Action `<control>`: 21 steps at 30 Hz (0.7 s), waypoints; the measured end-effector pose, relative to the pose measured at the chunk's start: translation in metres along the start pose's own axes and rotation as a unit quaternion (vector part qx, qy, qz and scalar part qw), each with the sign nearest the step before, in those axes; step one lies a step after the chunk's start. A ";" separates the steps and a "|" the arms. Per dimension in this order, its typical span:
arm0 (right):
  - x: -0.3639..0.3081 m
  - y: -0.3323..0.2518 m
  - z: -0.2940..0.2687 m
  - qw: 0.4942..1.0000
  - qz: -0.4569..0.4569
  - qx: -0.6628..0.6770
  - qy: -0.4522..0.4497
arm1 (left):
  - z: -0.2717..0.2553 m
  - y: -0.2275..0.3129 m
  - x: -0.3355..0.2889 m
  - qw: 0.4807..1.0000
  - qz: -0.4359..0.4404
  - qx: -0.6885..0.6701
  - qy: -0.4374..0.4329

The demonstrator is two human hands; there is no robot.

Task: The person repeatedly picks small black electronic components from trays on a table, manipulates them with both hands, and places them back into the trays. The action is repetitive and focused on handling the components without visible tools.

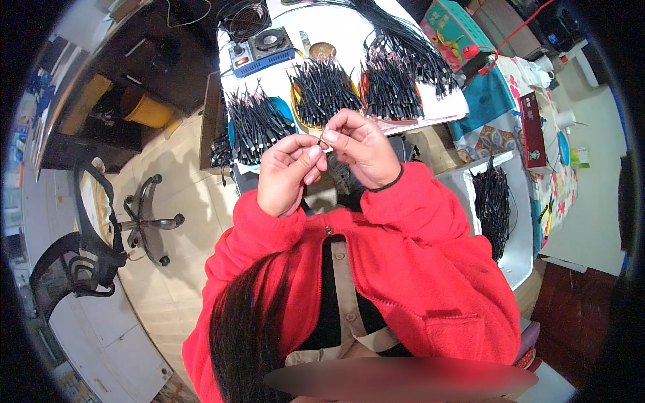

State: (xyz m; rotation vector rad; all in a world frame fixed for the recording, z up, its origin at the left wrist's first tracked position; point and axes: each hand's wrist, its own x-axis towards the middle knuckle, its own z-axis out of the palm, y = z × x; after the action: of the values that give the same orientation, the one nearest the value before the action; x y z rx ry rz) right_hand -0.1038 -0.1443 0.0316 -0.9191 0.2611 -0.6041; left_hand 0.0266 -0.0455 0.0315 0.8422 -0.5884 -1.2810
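Head view: we see both bare hands raised just in front of the table's near edge, fingertips nearly meeting. Our left hand (287, 176) pinches thumb against forefinger on a small thin piece (320, 142), and our right hand (363, 149) closes thumb and forefinger at its upper end. The piece sits between the two pinches, too small for us to tell its kind. We probably hold it from both sides, above the lap, so that each end stays steady and in plain sight.

Before us, black cables (261, 127) crowd a blue tray (285, 107), with like heaps in a yellow tray (293, 102) and an orange-red tray (363, 86). All three stand side by side along the front of the white table (441, 107), presumably to keep the batches apart yet within reach. Most of their plugs point toward us, which likely makes picking one out easier. A blue device (265, 52) with a fan stands behind, out of the hands' way. At our right, a white bin (462, 185) contains more black cables.
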 end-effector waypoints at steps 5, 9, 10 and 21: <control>-0.002 0.021 -0.002 0.974 0.107 0.196 0.049 | -0.004 -0.014 -0.002 0.981 0.100 0.157 0.049; 0.027 0.010 -0.034 0.981 0.035 -0.172 0.086 | -0.014 -0.018 0.004 0.984 0.101 0.135 0.065; 0.042 0.004 -0.045 0.923 -0.050 -0.358 0.130 | -0.016 -0.018 0.006 0.986 0.093 0.117 0.070; 0.107 0.006 -0.087 0.616 -0.063 -0.743 0.254 | -0.031 -0.017 0.014 0.994 0.043 0.006 0.102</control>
State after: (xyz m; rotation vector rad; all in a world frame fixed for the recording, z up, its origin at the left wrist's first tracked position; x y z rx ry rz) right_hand -0.0559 -0.2629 -0.0202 -2.3914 1.3678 -0.7148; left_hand 0.0443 -0.0531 -0.0011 0.9350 -0.4642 -1.0977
